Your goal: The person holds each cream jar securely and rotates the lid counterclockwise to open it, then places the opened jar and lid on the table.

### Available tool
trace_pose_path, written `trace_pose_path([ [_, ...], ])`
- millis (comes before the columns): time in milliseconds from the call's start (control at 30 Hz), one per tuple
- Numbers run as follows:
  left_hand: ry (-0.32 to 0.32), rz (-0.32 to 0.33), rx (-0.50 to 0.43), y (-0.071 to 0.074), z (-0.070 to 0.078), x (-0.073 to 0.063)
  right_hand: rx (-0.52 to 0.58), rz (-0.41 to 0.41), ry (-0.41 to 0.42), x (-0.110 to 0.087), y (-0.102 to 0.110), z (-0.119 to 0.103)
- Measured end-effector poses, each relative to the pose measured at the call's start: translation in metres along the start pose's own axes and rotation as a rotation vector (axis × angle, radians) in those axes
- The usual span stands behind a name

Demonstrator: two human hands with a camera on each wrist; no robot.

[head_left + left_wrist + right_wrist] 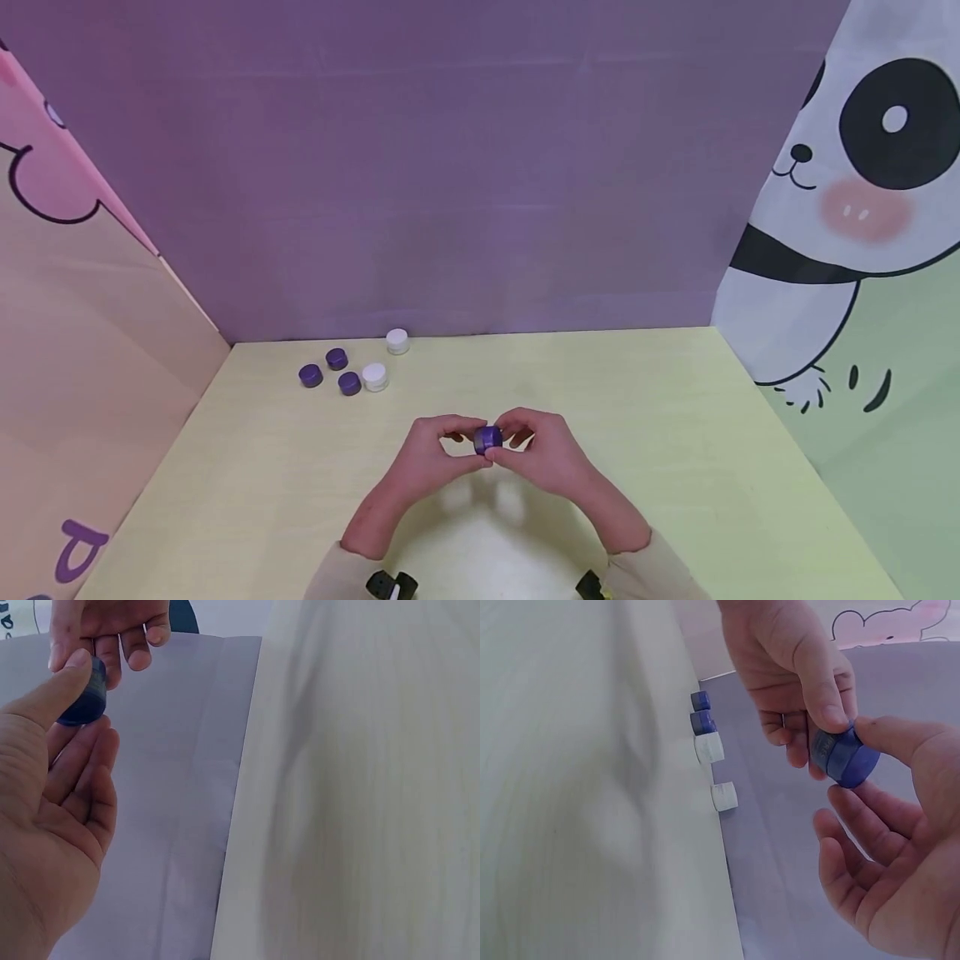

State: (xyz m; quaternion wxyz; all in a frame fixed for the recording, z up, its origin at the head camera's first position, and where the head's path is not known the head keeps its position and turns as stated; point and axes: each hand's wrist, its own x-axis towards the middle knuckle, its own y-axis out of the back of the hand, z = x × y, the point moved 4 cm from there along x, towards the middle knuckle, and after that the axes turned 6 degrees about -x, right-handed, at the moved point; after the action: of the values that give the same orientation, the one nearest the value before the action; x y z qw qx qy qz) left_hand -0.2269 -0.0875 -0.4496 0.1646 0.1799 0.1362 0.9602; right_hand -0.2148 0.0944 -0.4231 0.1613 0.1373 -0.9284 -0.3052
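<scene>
A small round purple jar [488, 439] is held above the front middle of the table between both hands; it looks blue in the wrist views. My left hand [433, 457] pinches one end of it between thumb and fingers. From the other side my right hand [545, 450] grips the opposite end the same way. In the right wrist view a seam runs round the jar [845, 756], with faint marks on the left hand's end. The thumbs [825, 705] lie on its near side, and the fingertips curl behind it, partly hidden.
Toward the back left of the pale table [675, 467] stand three purple jars, one of them a purple jar [349, 383] beside a white jar [375, 377]. Another white jar [397, 342] is near the purple back wall [480, 167]. Printed panels rise at both sides.
</scene>
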Motion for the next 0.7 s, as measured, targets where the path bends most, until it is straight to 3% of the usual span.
trace_pose_path([
  [200,0.028,0.054,-0.027,0.001,-0.003,-0.002,0.009,-0.028,-0.017,0.000,0.000,-0.001],
  [467,0.061,0.057,-0.024,0.001,-0.003,-0.004,-0.031,-0.081,-0.077,0.000,-0.004,0.001],
  [567,0.099,0.040,-0.014,0.001,0.008,-0.005,-0.037,-0.080,-0.058,-0.001,-0.005,0.000],
  [700,0.097,0.043,0.013,0.000,0.009,-0.004,-0.051,-0.068,-0.019,-0.001,-0.005,0.000],
])
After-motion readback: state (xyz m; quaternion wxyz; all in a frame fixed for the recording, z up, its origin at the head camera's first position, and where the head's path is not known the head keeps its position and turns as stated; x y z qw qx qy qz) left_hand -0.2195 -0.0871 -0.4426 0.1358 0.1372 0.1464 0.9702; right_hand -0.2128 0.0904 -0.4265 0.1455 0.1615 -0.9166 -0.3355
